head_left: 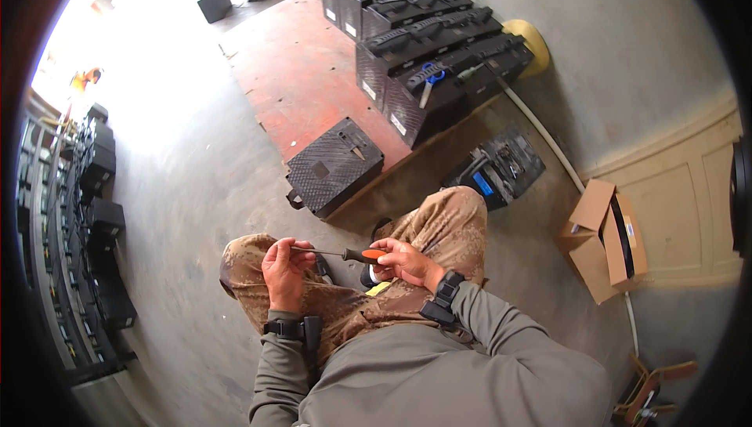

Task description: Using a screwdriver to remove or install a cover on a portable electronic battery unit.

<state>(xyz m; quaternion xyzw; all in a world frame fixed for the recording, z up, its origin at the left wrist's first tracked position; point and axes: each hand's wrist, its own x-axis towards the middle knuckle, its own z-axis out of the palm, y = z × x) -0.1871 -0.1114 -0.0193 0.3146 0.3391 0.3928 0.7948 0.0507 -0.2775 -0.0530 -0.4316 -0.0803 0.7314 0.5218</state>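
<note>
A screwdriver (356, 255) with a black and orange handle lies level across my lap, just above my thighs. My right hand (409, 261) is closed round the end of its handle. The fingertips of my left hand (285, 272) pinch the thin metal shaft near the tip. Beyond my knees a black textured box (333, 170) lies on the near end of a red board (301, 74). A small pointed brownish piece (357, 152) rests on top of it.
Rows of black boxes with handles (415, 39) stand on the board, blue-handled scissors (428, 82) on one. Right of my knee lies a black tray of tools (501, 167). An opened cardboard box (607, 239) is by the wall. A rack of black units (86, 223) lines the left.
</note>
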